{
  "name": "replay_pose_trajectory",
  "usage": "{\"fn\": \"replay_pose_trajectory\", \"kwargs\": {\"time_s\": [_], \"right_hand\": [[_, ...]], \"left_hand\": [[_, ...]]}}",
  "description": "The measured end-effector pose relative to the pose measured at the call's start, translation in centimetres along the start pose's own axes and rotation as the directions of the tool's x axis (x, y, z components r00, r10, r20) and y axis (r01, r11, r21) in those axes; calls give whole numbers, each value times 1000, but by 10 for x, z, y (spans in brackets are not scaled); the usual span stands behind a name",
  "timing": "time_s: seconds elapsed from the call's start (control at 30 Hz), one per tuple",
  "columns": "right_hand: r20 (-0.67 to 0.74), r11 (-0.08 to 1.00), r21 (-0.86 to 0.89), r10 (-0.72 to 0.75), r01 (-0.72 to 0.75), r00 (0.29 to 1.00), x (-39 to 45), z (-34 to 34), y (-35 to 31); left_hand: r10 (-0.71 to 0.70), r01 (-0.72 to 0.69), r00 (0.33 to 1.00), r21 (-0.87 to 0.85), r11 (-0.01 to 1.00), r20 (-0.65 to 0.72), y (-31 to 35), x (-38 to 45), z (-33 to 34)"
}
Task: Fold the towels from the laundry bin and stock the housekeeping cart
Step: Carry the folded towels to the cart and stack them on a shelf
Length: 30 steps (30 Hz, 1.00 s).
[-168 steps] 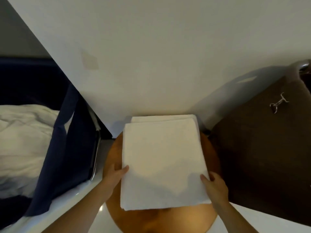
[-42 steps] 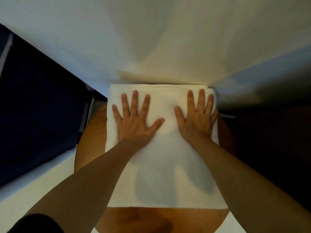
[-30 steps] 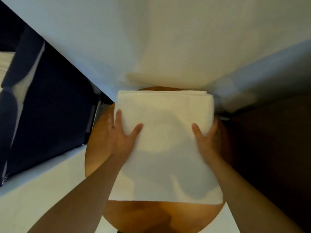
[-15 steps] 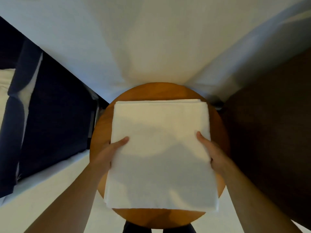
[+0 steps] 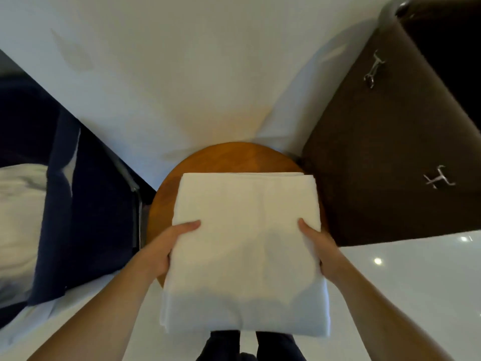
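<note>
Left hand [image 5: 161, 252] and right hand [image 5: 321, 250] grip the folded towel's [image 5: 246, 246] side edges above the round table [image 5: 242, 157]

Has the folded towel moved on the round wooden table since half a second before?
Yes. The folded towel has come toward the person: more of the round wooden table shows beyond its far edge, and its near edge now overhangs the table.

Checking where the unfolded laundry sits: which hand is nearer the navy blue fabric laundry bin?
Left. The left hand grips the folded white towel's left edge, beside the navy blue fabric laundry bin; the right hand grips the opposite edge, farther away.
</note>
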State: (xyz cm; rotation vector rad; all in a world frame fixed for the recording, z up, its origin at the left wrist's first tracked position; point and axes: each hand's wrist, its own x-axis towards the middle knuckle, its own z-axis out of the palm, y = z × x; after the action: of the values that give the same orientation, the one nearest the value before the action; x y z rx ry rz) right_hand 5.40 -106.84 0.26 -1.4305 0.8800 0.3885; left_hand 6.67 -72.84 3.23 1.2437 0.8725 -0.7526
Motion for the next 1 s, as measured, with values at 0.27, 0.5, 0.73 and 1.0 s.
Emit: {"fn": "replay_pose_trajectory", "kwargs": {"time_s": [0.27,0.5,0.73,1.0], "right_hand": [[-46,990,139,25,-18,999,-99,-46,-14],[75,981,194,5,-19,997,-180,-116,-9],[159,948,320,-57,3,986,-278,-242,57],[-42,857,485,-176,174,983,-372,-407,124]], "left_hand": [[195,-222,968,175,959,159,27,-73,40],[272,-321,929,177,930,251,0,-154,73],[239,-307,903,148,940,358,-100,-234,135],[182,-369,851,313,875,493,-189,-293,276]]}}
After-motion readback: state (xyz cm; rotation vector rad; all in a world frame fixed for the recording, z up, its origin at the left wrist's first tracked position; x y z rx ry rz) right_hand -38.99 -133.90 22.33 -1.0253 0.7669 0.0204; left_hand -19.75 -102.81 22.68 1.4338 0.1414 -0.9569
